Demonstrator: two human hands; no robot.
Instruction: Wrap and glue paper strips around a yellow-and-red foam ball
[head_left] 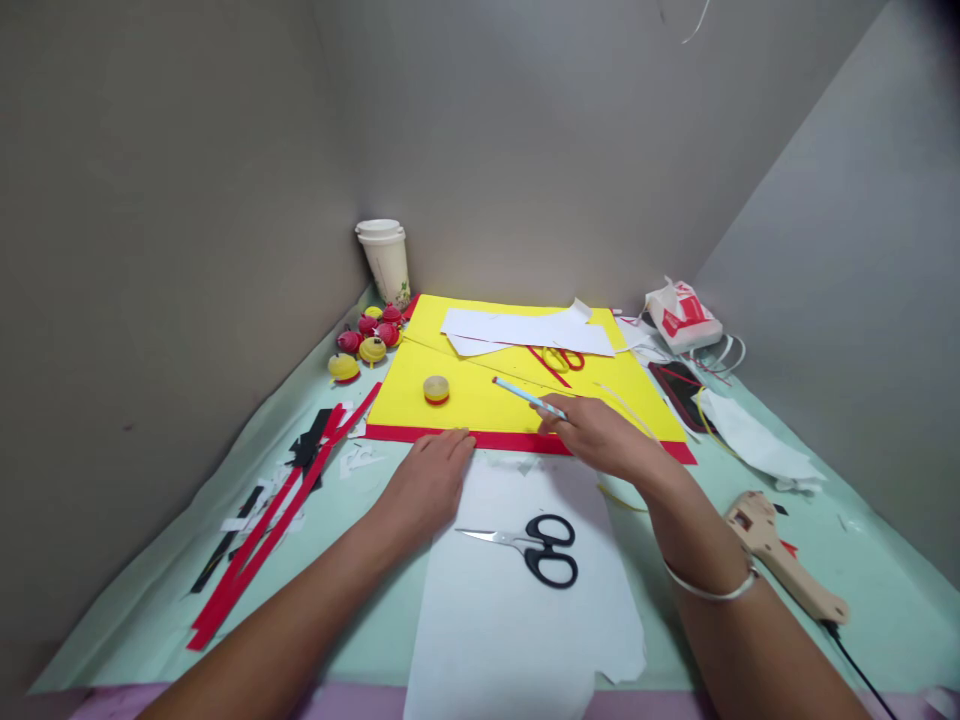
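Observation:
My left hand (439,475) lies flat on the red front border of a yellow sheet (517,410), fingers stretched out. Between the fingers of my right hand (596,432) is a slim light blue pen (517,392), tilted, its dark reddish end pointing up and left over the yellow sheet. A small round yellow-and-red piece (436,390) sits on the sheet, left of the pen. Black-handled scissors (536,545) rest half open on white paper (517,630) between my forearms. Farther back, white paper strips (529,330) partly cover red and yellow strips (562,360).
Red strips (285,510) and black scraps lie at left. Behind them are several red and yellow round pieces (371,340) and a lidded paper cup (384,262). At right are a glue gun (787,560) with a cord, a dark phone-like slab (681,395) and a tissue pack (681,315). Walls enclose the table.

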